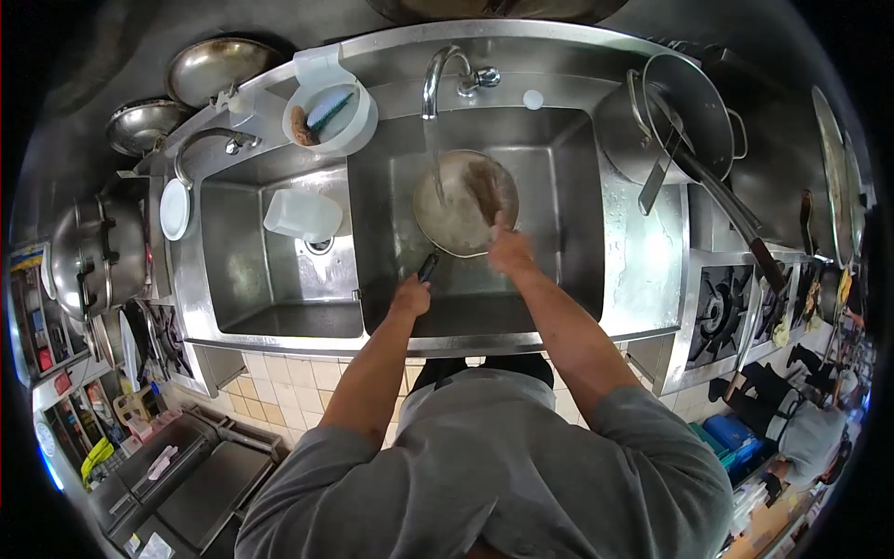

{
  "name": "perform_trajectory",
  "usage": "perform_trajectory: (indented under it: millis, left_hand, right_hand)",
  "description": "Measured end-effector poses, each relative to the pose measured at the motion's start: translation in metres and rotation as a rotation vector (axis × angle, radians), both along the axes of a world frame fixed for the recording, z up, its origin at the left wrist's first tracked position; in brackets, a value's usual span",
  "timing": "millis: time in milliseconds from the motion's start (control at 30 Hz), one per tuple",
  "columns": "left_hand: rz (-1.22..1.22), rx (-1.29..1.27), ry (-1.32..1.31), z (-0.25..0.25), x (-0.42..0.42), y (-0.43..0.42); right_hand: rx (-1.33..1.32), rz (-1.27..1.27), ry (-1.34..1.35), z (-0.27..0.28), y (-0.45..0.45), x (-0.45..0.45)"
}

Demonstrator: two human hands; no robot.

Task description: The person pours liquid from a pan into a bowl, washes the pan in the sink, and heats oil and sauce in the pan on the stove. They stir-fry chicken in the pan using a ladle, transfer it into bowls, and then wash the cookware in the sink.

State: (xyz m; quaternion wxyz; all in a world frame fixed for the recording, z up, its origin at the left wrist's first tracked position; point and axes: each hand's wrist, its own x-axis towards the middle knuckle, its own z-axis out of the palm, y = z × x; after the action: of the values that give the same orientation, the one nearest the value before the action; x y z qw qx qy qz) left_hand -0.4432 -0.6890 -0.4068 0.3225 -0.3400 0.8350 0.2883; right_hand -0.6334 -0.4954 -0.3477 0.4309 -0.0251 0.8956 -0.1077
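Frying pan (454,222) is seen, in the head view, inside the right basin (570,233) of a stainless-steel double sink, toward the basin's middle. The pan's black handle (429,266) is pointed toward the person and is grasped by the left hand (411,296), with the fingers wrapped around it. A brown scrubbing brush (485,189) is gripped in the right hand (510,250), over the pan's right half; its outline is blurred, and whether its bristles are pressed on the pan surface cannot be told. Water is discharged from the chrome faucet (430,93) into the pan's left part, where a cloudy liquid is noted.

A translucent plastic container (304,214) is found in the left basin (279,298), beside the drain (319,246). A white plastic tub (364,127) is placed at the rear ledge, left of the faucet; a green item and a brown item are contained in it, neither identified with certainty. On the right-hand drainboard (643,270), a large metal stockpot (622,144) is positioned, with long-handled utensils (731,202) leaned across its rim. Another person (810,438), in a grey top, is observed at far right, well apart from the sink.
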Motion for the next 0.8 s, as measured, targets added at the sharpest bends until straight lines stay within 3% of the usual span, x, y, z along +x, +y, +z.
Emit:
perform_trajectory:
  millis: [67, 167, 233, 300, 400, 500, 567, 633, 667, 700, 800]
  left_hand:
    - [-0.046, -0.016, 0.006, 0.002, -0.004, 0.005]
    - [-0.136, -0.086, 0.015, 0.005, -0.004, 0.002]
    - [-0.029, 0.273, -0.273, 0.051, -0.025, 0.006]
    - [0.263, 0.489, -0.136, 0.085, -0.026, 0.027]
    - [0.690, 0.982, 0.110, 0.153, -0.050, 0.050]
    - [0.818, 1.362, 0.126, 0.173, -0.107, 0.032]
    - [0.823, 1.371, 0.069, 0.192, -0.154, 0.015]
    - [0.767, 1.363, 0.079, 0.203, -0.189, -0.002]
    - [0.762, 1.363, 0.089, 0.204, -0.203, -0.008]
    - [0.735, 1.327, 0.149, 0.204, -0.214, -0.010]
    - [0.739, 1.317, 0.197, 0.205, -0.227, -0.011]
  right_hand:
    - [-0.264, 0.427, -0.094, -0.003, -0.005, 0.002]
    - [-0.390, 0.629, -0.156, -0.009, 0.035, 0.002]
    - [-0.124, 0.503, -0.160, 0.077, 0.048, -0.010]
    - [-0.049, 0.296, 0.120, 0.068, 0.086, 0.012]
    - [0.125, 0.203, 0.244, 0.098, 0.116, 0.038]
    - [0.190, 0.386, 0.009, 0.120, 0.132, 0.031]
    - [0.188, 0.519, -0.026, 0.068, 0.150, 0.039]
    - [0.241, 0.642, 0.110, 0.034, 0.155, 0.047]
    - [0.181, 0.807, 0.291, 0.072, 0.141, 0.048]
    - [0.180, 0.810, 0.299, 0.078, 0.127, 0.042]
    - [-0.411, 0.392, 0.260, 0.112, 0.072, 0.012]
